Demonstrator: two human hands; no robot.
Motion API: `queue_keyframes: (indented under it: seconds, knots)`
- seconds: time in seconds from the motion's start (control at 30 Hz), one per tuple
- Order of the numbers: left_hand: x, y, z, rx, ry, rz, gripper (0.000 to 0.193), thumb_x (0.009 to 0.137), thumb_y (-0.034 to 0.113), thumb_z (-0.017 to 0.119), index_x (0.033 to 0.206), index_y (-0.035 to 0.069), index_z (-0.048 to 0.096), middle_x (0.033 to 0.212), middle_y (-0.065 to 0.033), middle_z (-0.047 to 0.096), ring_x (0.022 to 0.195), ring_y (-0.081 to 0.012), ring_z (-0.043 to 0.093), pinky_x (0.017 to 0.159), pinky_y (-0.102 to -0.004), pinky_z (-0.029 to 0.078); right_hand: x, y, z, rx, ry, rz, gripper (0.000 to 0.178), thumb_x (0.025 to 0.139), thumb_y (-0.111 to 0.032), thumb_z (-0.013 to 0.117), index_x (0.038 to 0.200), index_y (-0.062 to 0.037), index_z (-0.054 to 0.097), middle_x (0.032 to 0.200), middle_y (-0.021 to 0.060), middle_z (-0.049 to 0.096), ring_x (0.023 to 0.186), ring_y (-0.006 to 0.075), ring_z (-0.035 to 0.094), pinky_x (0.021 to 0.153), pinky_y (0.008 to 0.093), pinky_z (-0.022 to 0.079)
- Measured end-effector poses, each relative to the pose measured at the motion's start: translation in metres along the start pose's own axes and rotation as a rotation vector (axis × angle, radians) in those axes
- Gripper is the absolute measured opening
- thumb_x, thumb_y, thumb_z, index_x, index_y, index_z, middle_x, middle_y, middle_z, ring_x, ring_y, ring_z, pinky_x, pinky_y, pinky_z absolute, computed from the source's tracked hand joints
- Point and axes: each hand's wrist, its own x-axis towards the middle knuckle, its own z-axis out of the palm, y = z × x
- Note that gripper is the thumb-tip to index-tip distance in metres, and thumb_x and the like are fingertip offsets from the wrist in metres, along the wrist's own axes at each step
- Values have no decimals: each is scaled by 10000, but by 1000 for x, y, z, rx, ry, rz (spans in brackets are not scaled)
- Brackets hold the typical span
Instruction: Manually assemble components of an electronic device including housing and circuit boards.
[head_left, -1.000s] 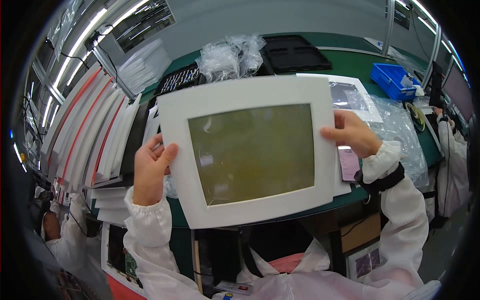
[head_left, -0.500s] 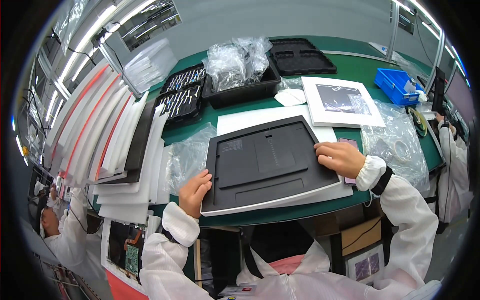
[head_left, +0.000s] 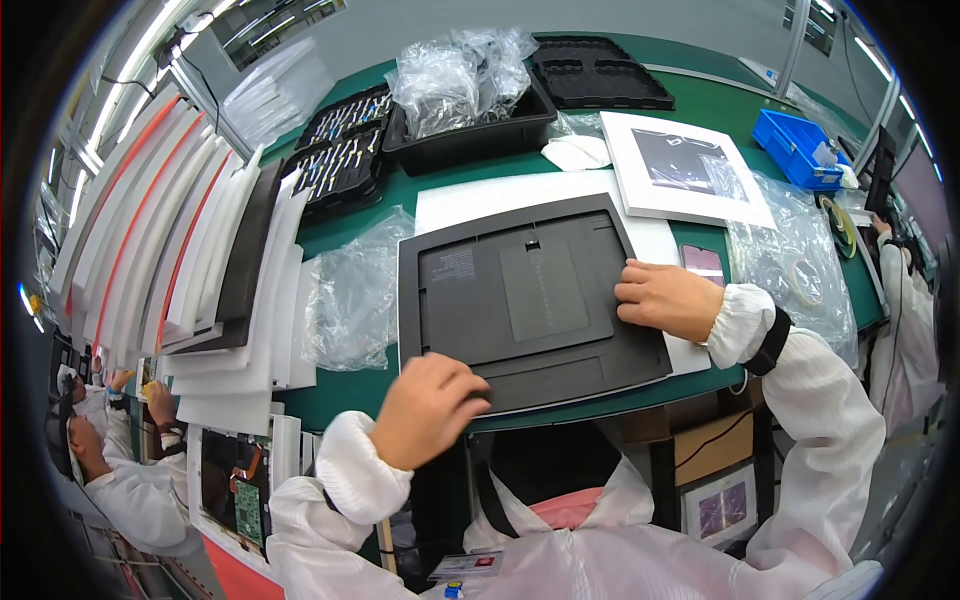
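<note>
A flat panel device with a black plastic back [head_left: 470, 350] and a thin white rim lies back side up before me. White foam sheet [head_left: 455, 205] shows beneath and behind it. My right hand [head_left: 668, 298] holds the panel's right edge with bent fingers. Over the near left part of the panel is my left hand [head_left: 425, 408], its fingers half bent and slightly apart. I see nothing held in it, though its thumb and palm are mostly hidden. A clear plastic bag [head_left: 360, 295] lies left of the panel, and a phone [head_left: 703, 264] lies beyond my right hand.
White foam sheets [head_left: 150, 250] stand stacked at the left. At the back are a black tray of small parts [head_left: 340, 160], a black bin of plastic bags [head_left: 470, 150] and a white framed panel [head_left: 640, 200]. A blue bin [head_left: 790, 150] stands right. Other people work at both sides.
My left hand has left the panel's left edge and moved right, over its near side. The panel now lies flatter, its near white edge less visible. My right hand stays at the right edge.
</note>
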Motion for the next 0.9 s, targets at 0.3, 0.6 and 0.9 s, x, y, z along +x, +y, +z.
queue_keyframes:
  seconds: [0.3,0.6,0.9]
  knots:
    - [7,14,-7,-153,150,-18,268,564,31,742,750,49,550,719,-72,527,680,-248,509,613,-333,417,1,-1,-61,352,360,185,231,573,169,528,675,-30,470,787,81,487,806,269,511,656,333,447]
    - [-20,-2,-3,-239,647,-161,367,479,-129,625,771,49,491,706,-60,481,657,-211,482,597,-276,406,11,-12,-79,521,890,456,326,704,122,578,1001,-13,562,1047,97,561,1048,224,539,920,318,438]
    - [-34,-5,-6,-279,1136,-482,363,752,44,682,1055,-44,503,992,-106,577,853,-159,565,767,-255,457,-36,-71,-21,664,703,782,288,674,78,611,947,-11,579,992,137,578,955,292,555,829,325,430]
